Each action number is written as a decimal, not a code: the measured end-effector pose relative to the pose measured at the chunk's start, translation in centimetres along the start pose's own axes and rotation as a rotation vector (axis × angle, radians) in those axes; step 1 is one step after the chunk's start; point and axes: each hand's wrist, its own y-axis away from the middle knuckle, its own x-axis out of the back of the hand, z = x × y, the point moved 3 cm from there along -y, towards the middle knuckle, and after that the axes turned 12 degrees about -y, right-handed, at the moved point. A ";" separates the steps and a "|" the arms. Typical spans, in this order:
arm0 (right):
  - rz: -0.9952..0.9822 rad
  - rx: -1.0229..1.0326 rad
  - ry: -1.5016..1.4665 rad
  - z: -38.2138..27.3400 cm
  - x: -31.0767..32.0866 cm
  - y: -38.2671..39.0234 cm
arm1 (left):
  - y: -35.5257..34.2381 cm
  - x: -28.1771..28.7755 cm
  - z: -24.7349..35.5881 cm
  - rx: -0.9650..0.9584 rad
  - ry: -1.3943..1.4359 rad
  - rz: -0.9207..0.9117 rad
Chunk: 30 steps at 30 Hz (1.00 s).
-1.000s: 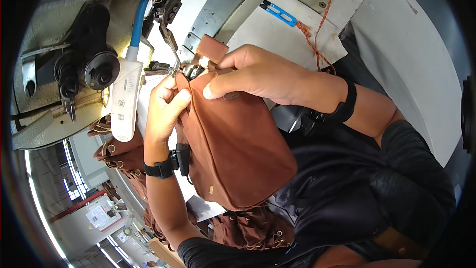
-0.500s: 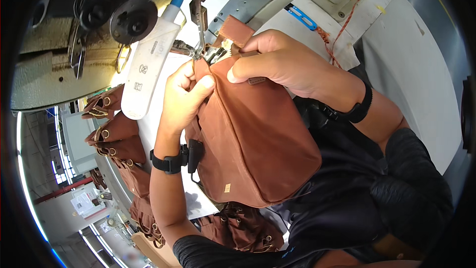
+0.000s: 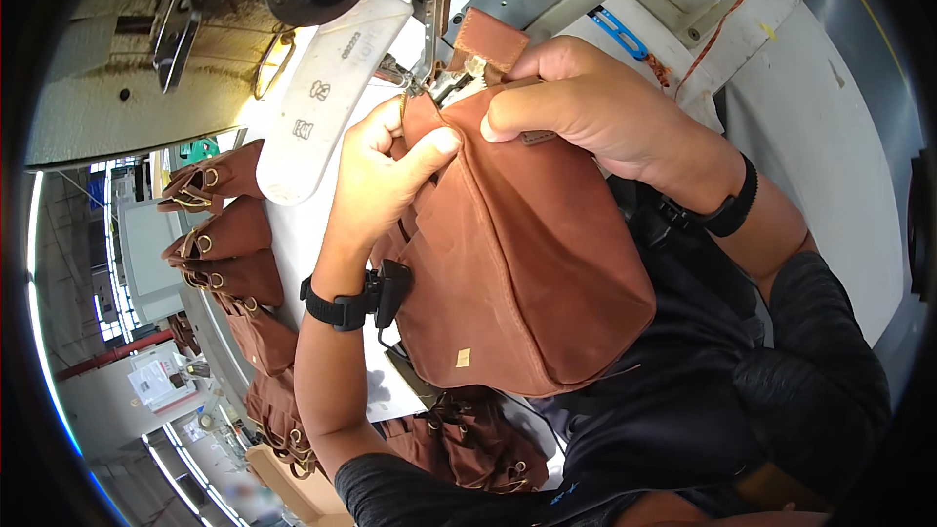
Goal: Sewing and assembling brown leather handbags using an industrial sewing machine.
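Observation:
A brown bag [image 3: 527,263] with a raised seam down its middle lies between my arms, its upper edge at the metal presser foot [image 3: 422,86] of a sewing machine. My left hand [image 3: 386,171] pinches the bag's edge just left of the seam, thumb on top. On the other side, my right hand [image 3: 576,102] grips the bag's top edge, its thumb pressed on the brown material and the other fingers hidden behind. A small brown stitched flap [image 3: 491,39] sticks up between the presser foot and my right hand. The needle's point cannot be made out.
A white lamp [image 3: 327,102] on a blue arm hangs left of the presser foot. Several finished-looking brown bags [image 3: 234,244] with metal rings line the left side, and more brown bags [image 3: 468,444] lie below. A blue tool [image 3: 620,34] with an orange cord rests on the machine bed.
The view has shifted, so the bag, hands and machine appear a little farther right. Both hands keep their hold, and the bag stays at the presser foot.

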 end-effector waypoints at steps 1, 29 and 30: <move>-0.001 0.000 0.002 0.0 -0.1 0.0 | 0.0 0.1 0.0 0.013 -0.015 -0.012; 0.389 0.680 1.051 -2.6 -2.7 0.4 | -1.7 1.2 0.3 0.001 0.016 -0.076; 0.399 0.765 1.101 -2.6 -2.6 0.3 | -1.7 1.1 0.5 0.009 0.024 -0.090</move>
